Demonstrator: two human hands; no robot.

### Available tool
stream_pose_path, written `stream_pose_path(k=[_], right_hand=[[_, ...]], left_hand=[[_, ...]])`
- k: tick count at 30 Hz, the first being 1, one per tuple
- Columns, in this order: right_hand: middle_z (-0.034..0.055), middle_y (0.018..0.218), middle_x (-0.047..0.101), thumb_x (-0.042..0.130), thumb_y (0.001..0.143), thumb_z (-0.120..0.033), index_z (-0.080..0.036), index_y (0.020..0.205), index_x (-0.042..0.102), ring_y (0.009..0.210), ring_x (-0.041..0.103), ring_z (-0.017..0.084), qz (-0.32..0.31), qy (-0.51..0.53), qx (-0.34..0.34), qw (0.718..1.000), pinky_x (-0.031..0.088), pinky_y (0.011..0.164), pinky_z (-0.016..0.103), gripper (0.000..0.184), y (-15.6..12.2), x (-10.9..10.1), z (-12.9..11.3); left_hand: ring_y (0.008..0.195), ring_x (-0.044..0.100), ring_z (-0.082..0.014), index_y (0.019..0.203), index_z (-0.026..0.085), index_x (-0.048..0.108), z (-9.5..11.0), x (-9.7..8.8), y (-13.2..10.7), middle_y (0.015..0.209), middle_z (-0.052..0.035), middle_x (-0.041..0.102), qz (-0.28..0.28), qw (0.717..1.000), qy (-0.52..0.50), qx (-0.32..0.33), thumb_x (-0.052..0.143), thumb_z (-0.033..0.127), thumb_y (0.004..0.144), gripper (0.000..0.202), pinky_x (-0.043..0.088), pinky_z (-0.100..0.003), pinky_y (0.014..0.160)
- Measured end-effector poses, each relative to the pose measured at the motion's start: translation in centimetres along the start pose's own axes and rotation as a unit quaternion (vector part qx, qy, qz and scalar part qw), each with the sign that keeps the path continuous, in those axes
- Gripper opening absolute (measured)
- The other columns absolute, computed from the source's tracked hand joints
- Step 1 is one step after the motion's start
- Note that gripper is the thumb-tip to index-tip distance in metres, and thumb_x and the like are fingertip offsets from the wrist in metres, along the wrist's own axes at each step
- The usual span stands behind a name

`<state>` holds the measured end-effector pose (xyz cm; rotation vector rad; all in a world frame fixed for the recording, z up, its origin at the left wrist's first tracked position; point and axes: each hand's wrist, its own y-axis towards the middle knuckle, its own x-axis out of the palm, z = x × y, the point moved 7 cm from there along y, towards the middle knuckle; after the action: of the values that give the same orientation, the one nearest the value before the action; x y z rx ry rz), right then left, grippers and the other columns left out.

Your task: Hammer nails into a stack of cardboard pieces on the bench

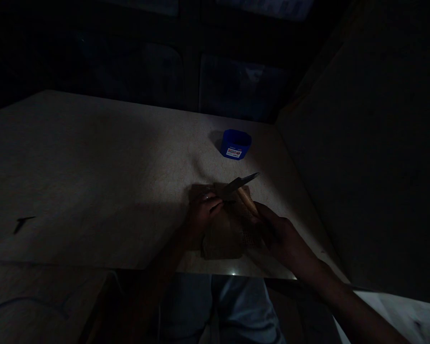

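Note:
The scene is very dark. My right hand [277, 234] is closed around the pale wooden handle of a tool [245, 188] whose dark metal head points up and to the right. My left hand [204, 210] rests with curled fingers on a brown flat piece [222, 239], perhaps leather or cardboard, lying near the table's front edge. The tool's head hovers just above that piece, beside my left fingertips. What the left fingers pinch, if anything, I cannot make out.
A small blue tub [235, 144] with a label stands farther back on the pale speckled table [93, 181]. A small dark object [21, 223] lies at the far left. A dark wall rises on the right. My legs show below the table edge.

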<state>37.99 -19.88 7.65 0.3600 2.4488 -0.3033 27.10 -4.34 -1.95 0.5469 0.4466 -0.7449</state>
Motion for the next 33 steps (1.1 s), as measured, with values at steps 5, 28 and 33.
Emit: stream_pose_path(k=[5, 28, 33], right_hand=[[0.0093, 0.089, 0.08, 0.048, 0.098, -0.039, -0.02, 0.133, 0.061, 0.073, 0.075, 0.026, -0.032, -0.007, 0.018, 0.999, 0.049, 0.058, 0.027, 0.042, 0.7, 1.1, 1.7], [0.0095, 0.104, 0.078, 0.047, 0.098, -0.057, -0.018, 0.134, 0.06, 0.088, 0.073, 0.024, 0.031, 0.077, 0.061, 0.995, 0.055, 0.071, 0.027, 0.054, -1.6, 0.6, 3.2], [0.0115, 0.113, 0.076, 0.047, 0.097, -0.058, -0.018, 0.135, 0.059, 0.091, 0.073, 0.025, 0.041, 0.1, 0.071, 0.992, 0.056, 0.074, 0.029, 0.057, -1.9, 0.8, 4.2]], left_hand=[[0.089, 0.064, -0.0195, 0.087, 0.025, 0.078, 0.1, 0.2, 0.1, 0.091, -0.0057, 0.07, -0.005, 0.999, 0.043, 0.005, 0.062, 0.024, 0.09, 0.017, 0.052, -0.033, 0.085], [0.096, 0.066, -0.0226, 0.113, 0.022, 0.07, 0.3, -0.6, 0.0, 0.103, -0.0072, 0.07, -0.025, 0.997, -0.057, -0.034, 0.075, 0.028, 0.079, 0.035, 0.053, -0.036, 0.086], [0.099, 0.067, -0.0233, 0.123, 0.023, 0.067, 0.8, -0.8, 0.3, 0.117, -0.0096, 0.069, -0.088, 0.994, -0.051, -0.027, 0.081, 0.036, 0.075, 0.052, 0.055, -0.035, 0.085]])
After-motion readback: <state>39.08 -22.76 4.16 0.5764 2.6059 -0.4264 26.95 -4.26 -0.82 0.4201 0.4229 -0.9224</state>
